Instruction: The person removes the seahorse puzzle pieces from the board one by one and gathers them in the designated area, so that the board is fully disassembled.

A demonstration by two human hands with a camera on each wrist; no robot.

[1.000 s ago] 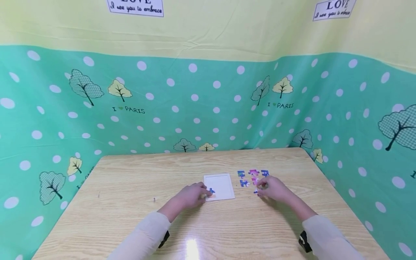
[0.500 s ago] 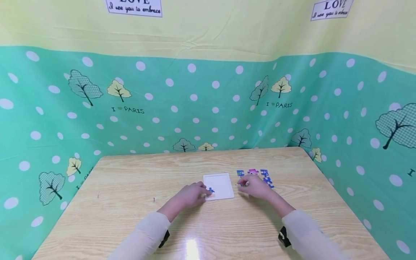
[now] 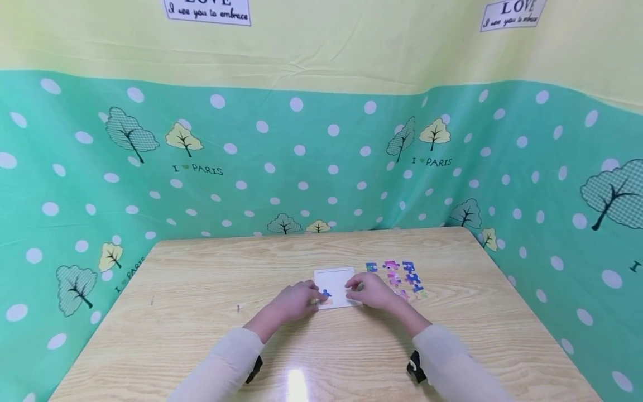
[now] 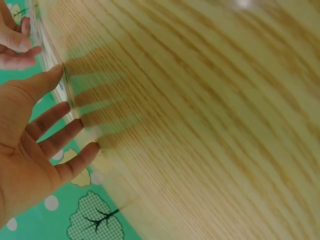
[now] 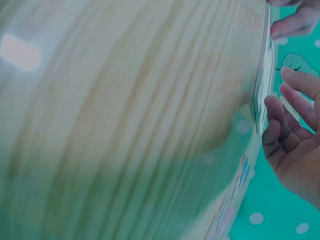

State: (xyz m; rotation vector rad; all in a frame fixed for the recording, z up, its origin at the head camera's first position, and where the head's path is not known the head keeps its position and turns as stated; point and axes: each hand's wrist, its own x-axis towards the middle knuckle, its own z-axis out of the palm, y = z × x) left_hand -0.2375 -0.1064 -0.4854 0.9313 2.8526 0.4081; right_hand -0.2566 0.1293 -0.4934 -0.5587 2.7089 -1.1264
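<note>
A white square puzzle tray (image 3: pixel 334 271) lies flat on the table, with one blue-and-peach puzzle piece (image 3: pixel 327 295) in its near left corner. My left hand (image 3: pixel 296 301) rests at the tray's left edge, a fingertip over that corner. In the left wrist view the left hand's fingers (image 4: pixel 52 135) are extended and spread along the edge. My right hand (image 3: pixel 372 291) is over the tray's right side, thumb and index finger close together as in a pinch. The puzzle piece between them is hidden by the fingers; its other fingers are curled in the right wrist view.
Right of the tray lie several loose puzzle pieces, among them a pink piece (image 3: pixel 390 266), a blue piece (image 3: pixel 408 266) and a blue-green piece (image 3: pixel 371 267). A tiny object (image 3: pixel 238 308) lies on the wooden table (image 3: pixel 211 346). A green dotted curtain (image 3: pixel 281 151) stands behind.
My right hand has moved left from the loose pieces to the tray's right side. A blue piece is gone from its spot beside the tray. The left hand has stayed put.
</note>
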